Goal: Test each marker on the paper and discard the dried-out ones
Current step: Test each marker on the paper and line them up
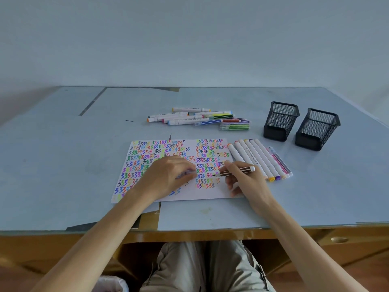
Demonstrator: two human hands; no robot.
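Observation:
A white paper (202, 192) covered in coloured zigzag scribbles lies in front of me. My right hand (244, 180) grips a brown striped marker (235, 171), uncapped, its dark tip pointing left just over the scribbles. My left hand (170, 175) rests on the paper with fingers curled around a small clear cap (188, 172). A pile of markers (200, 119) lies beyond the paper. A row of markers (259, 159) lies along the paper's right edge.
Two black mesh pen holders (281, 121) (316, 128) stand at the right rear of the blue-grey table (63, 161). A white-lined bin (111, 283) shows below the desk's front edge, left of my knees.

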